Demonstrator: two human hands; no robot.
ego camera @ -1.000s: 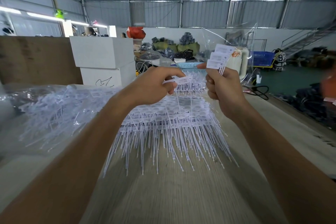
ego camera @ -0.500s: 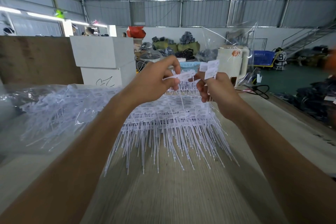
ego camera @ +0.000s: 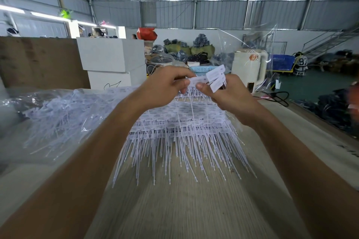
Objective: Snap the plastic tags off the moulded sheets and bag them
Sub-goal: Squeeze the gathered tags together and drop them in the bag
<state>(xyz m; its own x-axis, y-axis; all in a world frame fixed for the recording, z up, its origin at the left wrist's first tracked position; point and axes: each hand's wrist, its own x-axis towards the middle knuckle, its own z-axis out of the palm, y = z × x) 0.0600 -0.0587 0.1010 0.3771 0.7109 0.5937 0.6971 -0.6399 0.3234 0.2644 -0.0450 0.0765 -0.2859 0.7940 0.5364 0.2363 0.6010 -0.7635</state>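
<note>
I see white tags (ego camera: pixel 214 75) with faint grey print, and the moulded sheets (ego camera: pixel 180 122) below them are the same translucent white. The surface (ego camera: pixel 184 209) under the sheets is pale beige with fine streaks. Behind the sheets stand white boxes (ego camera: pixel 111 54), a cream appliance (ego camera: pixel 247 70), and a blue basket (ego camera: pixel 280 62).

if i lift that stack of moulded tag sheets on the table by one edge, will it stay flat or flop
Probably flop. The moulded sheets are rows of small tags with long thin tails fanning out loosely, so the tails would likely droop and splay. They look light for their bulk, being mostly thin strands. The layers seem merely stacked, so some may slide off or tangle.
</note>
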